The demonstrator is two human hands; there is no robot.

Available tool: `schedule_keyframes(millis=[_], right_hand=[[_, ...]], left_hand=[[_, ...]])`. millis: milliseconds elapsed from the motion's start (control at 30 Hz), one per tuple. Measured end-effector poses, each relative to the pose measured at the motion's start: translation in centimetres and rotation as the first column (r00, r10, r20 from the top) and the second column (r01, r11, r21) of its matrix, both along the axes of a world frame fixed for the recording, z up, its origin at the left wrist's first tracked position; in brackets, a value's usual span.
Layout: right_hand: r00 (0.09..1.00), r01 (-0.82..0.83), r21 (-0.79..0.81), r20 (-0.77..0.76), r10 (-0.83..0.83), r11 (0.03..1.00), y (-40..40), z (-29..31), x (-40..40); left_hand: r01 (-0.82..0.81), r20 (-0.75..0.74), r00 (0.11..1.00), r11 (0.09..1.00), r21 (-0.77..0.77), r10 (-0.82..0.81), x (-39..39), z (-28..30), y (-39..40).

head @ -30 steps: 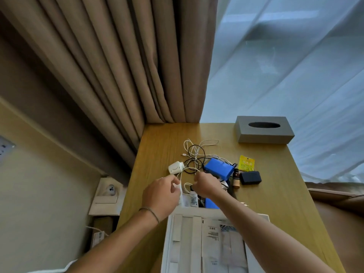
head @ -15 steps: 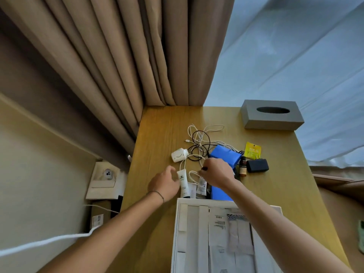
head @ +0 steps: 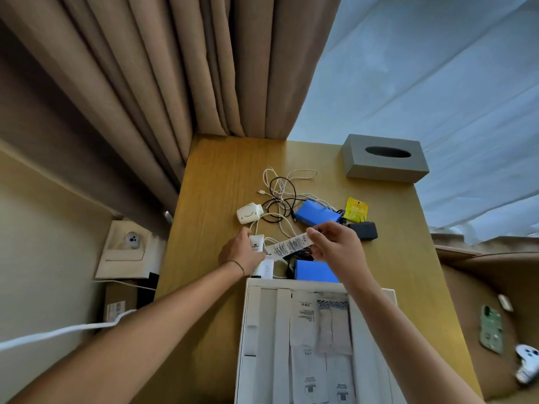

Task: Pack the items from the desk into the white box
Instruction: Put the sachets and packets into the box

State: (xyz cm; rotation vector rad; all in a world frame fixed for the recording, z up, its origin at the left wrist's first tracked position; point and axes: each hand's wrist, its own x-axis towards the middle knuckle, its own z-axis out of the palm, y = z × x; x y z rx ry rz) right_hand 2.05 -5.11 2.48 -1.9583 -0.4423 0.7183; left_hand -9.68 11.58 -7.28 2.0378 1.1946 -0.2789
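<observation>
Two hands are in view, the left hand and the right hand. One white box sits at the near edge of the desk. There are three white tubes: one in the right hand, one under the left hand, one lying beside the box. Two blue packs show, the far one and the near one. One white charger, one yellow sachet, one black adapter and one grey tissue box complete the count. The tangled cables, white and black, cannot be counted.
</observation>
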Motion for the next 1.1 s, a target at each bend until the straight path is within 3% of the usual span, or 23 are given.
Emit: schedule_keyframes(millis=[267, 633, 800, 1100], right_hand=[[0.999, -0.045, 0.102, -0.007, 0.046, 0.994, -2.1, 1.3, -1.6], [0.919, -0.377, -0.187, 0.045, 0.391, 0.907, -4.0, -2.1, -6.3], [0.866, -0.452, -0.292, 0.083, 0.493, 0.843, -4.9, -5.3, -8.9], [0.761, -0.547, -0.458, 0.077, 0.644, 0.701, -5.2, -9.6, -11.2]], left_hand=[[-0.135, 0.233, 0.961, 0.989, -0.061, 0.146, -0.4, 1.2, 0.3], [-0.323, 0.6, 0.715, 0.931, -0.171, 0.358, -4.5, 7.4, -1.1], [-0.348, 0.637, 0.654, 0.91, -0.225, 0.408, -7.6, 9.7, -3.2], [-0.3, 0.602, 0.715, 0.933, -0.197, 0.357, -12.9, 10.8, -6.6]])
